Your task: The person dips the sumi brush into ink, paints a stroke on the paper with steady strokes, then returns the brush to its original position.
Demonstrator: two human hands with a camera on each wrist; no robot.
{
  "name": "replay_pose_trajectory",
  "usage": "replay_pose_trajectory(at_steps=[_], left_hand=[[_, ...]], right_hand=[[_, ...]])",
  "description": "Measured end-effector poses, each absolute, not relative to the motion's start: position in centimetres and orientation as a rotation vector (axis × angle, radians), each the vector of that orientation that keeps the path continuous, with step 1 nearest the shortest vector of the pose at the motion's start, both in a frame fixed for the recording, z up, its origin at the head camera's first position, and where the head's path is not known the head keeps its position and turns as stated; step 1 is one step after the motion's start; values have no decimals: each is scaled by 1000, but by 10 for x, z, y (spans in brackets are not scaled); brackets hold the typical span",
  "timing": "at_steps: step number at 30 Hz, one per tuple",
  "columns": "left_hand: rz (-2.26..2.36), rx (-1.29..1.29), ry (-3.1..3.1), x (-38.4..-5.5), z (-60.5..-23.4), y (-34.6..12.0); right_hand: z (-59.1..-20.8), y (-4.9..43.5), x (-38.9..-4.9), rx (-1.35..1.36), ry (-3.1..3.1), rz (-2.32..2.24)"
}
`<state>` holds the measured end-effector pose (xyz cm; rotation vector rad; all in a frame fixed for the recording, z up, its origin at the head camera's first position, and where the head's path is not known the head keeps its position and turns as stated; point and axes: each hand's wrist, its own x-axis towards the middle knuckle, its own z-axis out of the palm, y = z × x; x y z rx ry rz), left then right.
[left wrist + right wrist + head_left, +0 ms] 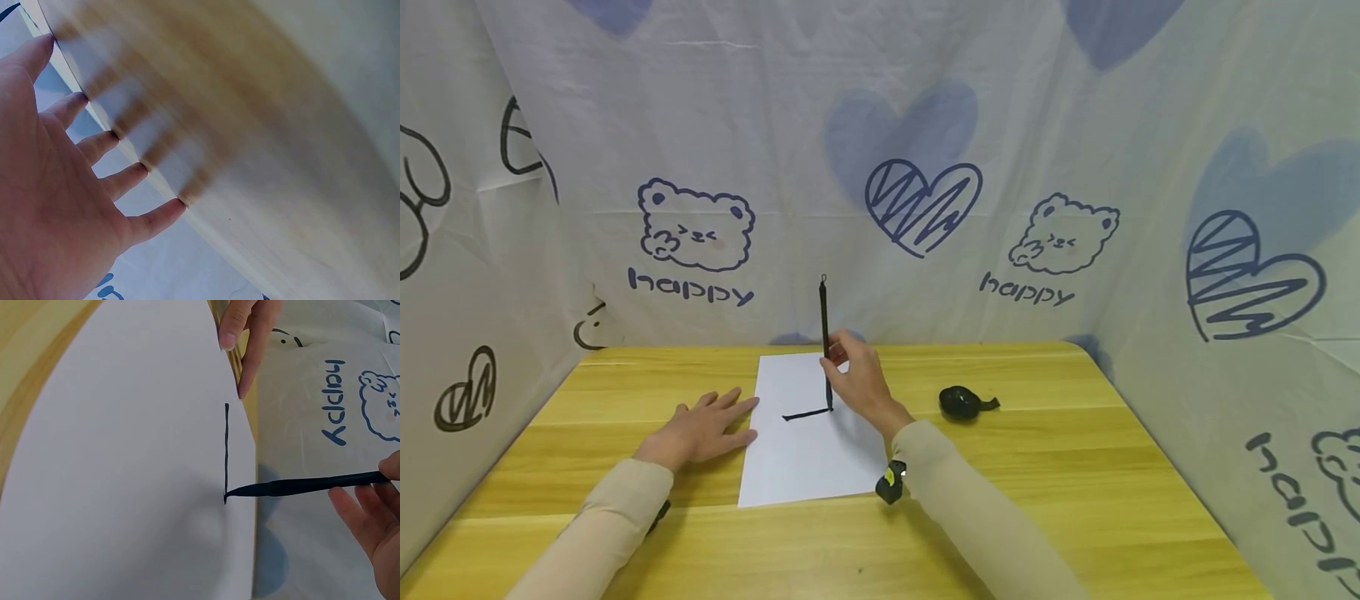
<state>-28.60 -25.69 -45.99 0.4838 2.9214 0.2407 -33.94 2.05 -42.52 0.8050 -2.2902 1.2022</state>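
My right hand (861, 379) pinches a black writing brush (824, 321) that stands nearly upright, its tip touching a white sheet of paper (805, 467). One dark ink stroke (805, 414) runs across the sheet and ends at the brush tip; the right wrist view shows the tip (232, 492) on the stroke's end. With fingers spread, my left hand (700, 432) rests on the table at the sheet's left edge, thumb and a fingertip at the paper. In the left wrist view the fingertips of that hand (69, 181) press on the tabletop.
A small round black object (960, 403) with a short spout or stem lies on the yellow wooden table (1037, 467), right of the paper. White cloth (790, 208) printed with hearts and bears hangs behind the table and on both sides.
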Motion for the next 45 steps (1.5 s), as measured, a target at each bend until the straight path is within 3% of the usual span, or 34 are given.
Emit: replay_pose_trajectory(at_steps=[27, 45], left_hand=[[236, 477, 2930, -285, -463, -257], [259, 482, 2923, -283, -458, -256]], right_hand=[[-415, 19, -333, 794, -2295, 1290], [-372, 91, -333, 772, -2337, 1576]])
